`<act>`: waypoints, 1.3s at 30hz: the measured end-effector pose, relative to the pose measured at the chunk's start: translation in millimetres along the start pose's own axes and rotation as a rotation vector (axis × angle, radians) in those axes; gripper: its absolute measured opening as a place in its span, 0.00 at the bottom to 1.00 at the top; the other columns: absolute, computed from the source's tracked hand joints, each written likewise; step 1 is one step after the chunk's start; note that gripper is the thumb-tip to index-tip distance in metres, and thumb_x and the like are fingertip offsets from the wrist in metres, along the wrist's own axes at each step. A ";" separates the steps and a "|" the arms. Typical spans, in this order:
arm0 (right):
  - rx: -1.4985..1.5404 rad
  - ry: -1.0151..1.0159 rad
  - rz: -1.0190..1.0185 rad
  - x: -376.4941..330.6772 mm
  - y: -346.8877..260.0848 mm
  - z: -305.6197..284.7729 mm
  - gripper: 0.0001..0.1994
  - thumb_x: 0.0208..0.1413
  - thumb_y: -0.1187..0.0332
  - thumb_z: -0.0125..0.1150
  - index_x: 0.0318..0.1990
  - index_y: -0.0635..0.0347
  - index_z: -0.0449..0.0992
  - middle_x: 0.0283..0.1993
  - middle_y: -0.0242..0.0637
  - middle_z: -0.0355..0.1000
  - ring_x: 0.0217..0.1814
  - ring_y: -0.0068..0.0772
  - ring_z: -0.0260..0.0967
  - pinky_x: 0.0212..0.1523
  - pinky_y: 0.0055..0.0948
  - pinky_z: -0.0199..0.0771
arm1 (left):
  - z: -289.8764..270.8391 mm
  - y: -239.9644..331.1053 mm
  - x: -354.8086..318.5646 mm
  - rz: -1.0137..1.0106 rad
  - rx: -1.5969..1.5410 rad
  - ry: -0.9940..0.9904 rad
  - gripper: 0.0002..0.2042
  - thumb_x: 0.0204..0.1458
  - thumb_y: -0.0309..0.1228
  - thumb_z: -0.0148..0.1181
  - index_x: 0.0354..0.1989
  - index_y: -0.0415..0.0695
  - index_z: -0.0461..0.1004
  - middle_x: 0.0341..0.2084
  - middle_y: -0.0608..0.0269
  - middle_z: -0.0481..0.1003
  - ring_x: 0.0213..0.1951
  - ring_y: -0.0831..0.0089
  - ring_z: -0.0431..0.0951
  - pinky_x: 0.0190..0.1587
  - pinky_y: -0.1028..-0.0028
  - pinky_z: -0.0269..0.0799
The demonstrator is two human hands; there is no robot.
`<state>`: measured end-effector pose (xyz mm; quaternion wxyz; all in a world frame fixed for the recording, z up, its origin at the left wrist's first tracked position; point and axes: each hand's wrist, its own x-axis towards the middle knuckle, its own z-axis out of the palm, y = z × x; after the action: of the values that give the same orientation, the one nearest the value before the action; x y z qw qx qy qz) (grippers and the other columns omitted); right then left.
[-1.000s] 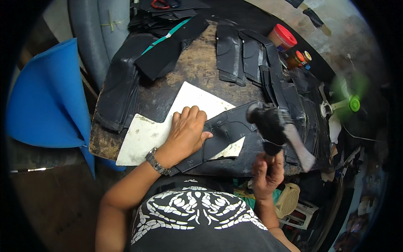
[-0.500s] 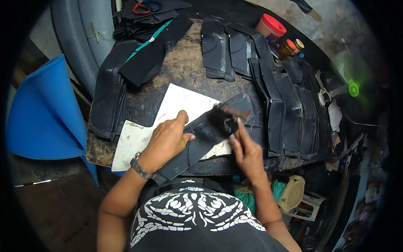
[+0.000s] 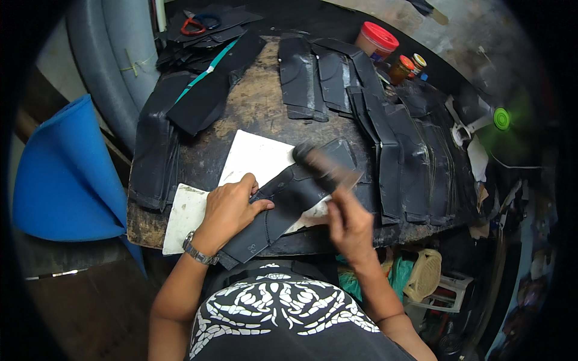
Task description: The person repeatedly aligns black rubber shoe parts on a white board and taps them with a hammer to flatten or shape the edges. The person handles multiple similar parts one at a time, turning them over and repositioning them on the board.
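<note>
Since half a second ago: hammer (image 3: 322, 166) head shifted slightly left-up on the work, blurred mid-swing; a full second ago raised off to the right, now down over the black leather piece (image 3: 283, 201). Left hand (image 3: 232, 207) pressing flat in the same spot throughout.

Containers: red-lidded tub (image 3: 376, 41) at far table edge, closed, contents hidden. Two small jars (image 3: 407, 66) just beside it, orange lid and pale lid, shut, contents not readable. Woven yellowish basket (image 3: 423, 274) below the table edge, contents unclear.

Grip: right hand (image 3: 349, 225) fisted around hammer handle, head end over the upper part of the leather piece, near the left fingertips; contact with the leather impossible to tell through blur. Left hand open, palm and fingers spread flat on the leather piece, holding it down, nothing clasped.

Leather piece lying diagonally across white slab (image 3: 250, 159), lower end overhanging the near edge of the worn wooden table (image 3: 256, 105). More black leather cuts (image 3: 397, 144) stacked right, more at left (image 3: 153, 150). Scissors (image 3: 198, 24) with red and blue handles at far left corner. Blue foam roll (image 3: 66, 174) left of table.
</note>
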<state>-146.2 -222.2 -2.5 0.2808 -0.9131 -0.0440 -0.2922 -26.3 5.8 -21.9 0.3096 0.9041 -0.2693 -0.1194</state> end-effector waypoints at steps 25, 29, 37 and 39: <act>0.974 -0.439 0.097 31.5 -29.9 33.7 0.12 0.73 0.63 0.53 0.39 0.62 0.75 0.33 0.33 0.70 0.36 0.30 0.63 0.46 0.30 0.63 | -56.5 -15.4 -48.8 0.164 -1.041 -0.383 0.09 0.59 0.29 0.67 0.39 0.33 0.83 0.33 0.61 0.80 0.37 0.75 0.77 0.43 0.74 0.71; 1.418 -0.494 0.260 22.1 -41.9 41.2 0.15 0.74 0.62 0.51 0.38 0.64 0.74 0.32 0.31 0.68 0.35 0.23 0.60 0.39 0.24 0.61 | -56.2 -8.2 -48.6 0.301 -1.261 -0.502 0.09 0.62 0.28 0.64 0.46 0.36 0.84 0.38 0.63 0.82 0.42 0.77 0.79 0.50 0.75 0.72; 0.540 -0.287 0.078 19.8 -50.7 28.7 0.08 0.68 0.66 0.59 0.38 0.59 0.77 0.32 0.33 0.69 0.36 0.33 0.65 0.51 0.32 0.57 | -71.3 18.2 -58.9 0.209 -0.624 -0.164 0.09 0.62 0.28 0.62 0.45 0.36 0.82 0.36 0.61 0.82 0.42 0.74 0.80 0.48 0.73 0.73; 0.594 -0.326 -0.013 21.3 -53.1 25.1 0.08 0.68 0.65 0.59 0.37 0.59 0.77 0.31 0.33 0.69 0.36 0.33 0.64 0.50 0.32 0.56 | -66.2 24.4 -58.4 0.232 -0.546 -0.127 0.08 0.62 0.28 0.62 0.41 0.36 0.81 0.33 0.61 0.81 0.39 0.73 0.79 0.46 0.72 0.72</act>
<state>-128.8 -166.0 18.4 0.5222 -0.8257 -0.1773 -0.1186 -59.3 55.2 47.8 0.5351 0.7414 -0.3476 -0.2075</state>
